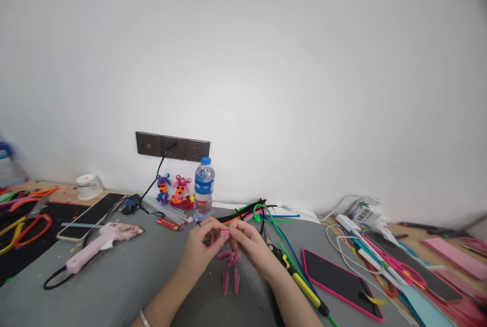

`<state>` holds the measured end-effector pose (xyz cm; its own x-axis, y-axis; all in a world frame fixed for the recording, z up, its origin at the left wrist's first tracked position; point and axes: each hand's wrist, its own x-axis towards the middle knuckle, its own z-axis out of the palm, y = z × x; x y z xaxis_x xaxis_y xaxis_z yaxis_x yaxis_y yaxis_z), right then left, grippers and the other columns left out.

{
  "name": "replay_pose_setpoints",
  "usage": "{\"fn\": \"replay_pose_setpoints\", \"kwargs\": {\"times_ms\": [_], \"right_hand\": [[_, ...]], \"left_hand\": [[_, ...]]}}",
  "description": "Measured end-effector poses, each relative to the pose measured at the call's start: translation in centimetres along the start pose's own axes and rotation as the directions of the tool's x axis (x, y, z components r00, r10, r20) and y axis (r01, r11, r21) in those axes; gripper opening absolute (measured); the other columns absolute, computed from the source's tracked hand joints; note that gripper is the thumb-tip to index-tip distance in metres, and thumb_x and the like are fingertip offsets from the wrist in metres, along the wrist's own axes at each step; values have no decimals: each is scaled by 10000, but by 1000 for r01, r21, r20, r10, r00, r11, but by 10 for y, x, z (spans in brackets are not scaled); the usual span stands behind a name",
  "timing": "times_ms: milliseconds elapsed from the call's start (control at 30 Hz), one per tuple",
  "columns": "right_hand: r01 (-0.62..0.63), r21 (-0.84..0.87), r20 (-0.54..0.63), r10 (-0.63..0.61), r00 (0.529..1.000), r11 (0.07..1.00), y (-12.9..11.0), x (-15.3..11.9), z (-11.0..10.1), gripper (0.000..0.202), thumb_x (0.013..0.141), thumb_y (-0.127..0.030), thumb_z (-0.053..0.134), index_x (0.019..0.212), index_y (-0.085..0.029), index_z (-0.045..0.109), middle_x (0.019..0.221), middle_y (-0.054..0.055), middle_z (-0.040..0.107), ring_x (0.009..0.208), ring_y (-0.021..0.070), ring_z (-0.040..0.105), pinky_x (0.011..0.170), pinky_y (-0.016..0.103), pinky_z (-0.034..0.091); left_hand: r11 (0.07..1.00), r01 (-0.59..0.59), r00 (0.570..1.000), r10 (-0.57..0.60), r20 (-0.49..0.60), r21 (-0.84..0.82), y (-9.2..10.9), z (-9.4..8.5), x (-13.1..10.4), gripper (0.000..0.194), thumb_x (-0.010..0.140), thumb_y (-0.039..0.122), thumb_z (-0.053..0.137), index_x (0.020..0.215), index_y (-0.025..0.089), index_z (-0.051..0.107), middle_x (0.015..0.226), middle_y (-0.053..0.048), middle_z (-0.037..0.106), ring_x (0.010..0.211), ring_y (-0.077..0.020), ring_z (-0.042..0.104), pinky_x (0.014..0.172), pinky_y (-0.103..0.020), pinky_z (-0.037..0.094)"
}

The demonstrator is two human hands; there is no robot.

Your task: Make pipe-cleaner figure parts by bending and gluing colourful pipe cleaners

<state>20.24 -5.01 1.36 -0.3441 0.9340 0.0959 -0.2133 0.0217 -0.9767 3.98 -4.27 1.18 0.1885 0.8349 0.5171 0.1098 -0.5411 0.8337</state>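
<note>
A small pink piece of folded pipe cleaner [225, 233] is pinched between the fingertips of both hands above the grey mat. My left hand [203, 243] grips it from the left, fingers closed. From the right, my right hand [247, 246] closes on the same piece with thumb and forefinger. Below the hands lie several more folded pink pipe cleaner pieces [225, 283], two of them side by side and others in a loose cluster [233, 259]. Beside my right forearm are yellow-and-black handled pliers [304, 286], partly hidden by the hand.
A water bottle [204, 190] stands behind the hands, near two pipe cleaner figures [179, 192]. At left lie a pink glue gun [102, 244] and a phone [91, 215]. A pink-cased phone [340, 284], cables and pink scissors [407, 270] are at right. Pipe cleaners [247, 211] lie along the back.
</note>
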Motion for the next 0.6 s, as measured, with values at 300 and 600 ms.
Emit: {"fn": "replay_pose_setpoints", "kwargs": {"times_ms": [300, 600], "right_hand": [[173, -62, -230, -182, 956, 983, -2, 6, -7, 379, 841, -560, 603, 826, -181, 591, 557, -63, 458, 495, 104, 379, 523, 241, 302], [132, -122, -201, -155, 967, 984, -5, 5, 4, 320, 725, -471, 755, 743, -189, 606, 686, -3, 578, 617, 146, 508, 607, 269, 413]], "left_hand": [[999, 37, 999, -37, -21, -24, -2, -5, 1, 155, 839, 296, 616, 828, 173, 710, 742, -23, 634, 625, -139, 568, 521, -205, 421], [999, 25, 1000, -26, -15, -24, 0, -5, 4, 141, 828, 291, 625, 814, 171, 698, 747, -21, 640, 565, -119, 543, 498, -203, 417]]}}
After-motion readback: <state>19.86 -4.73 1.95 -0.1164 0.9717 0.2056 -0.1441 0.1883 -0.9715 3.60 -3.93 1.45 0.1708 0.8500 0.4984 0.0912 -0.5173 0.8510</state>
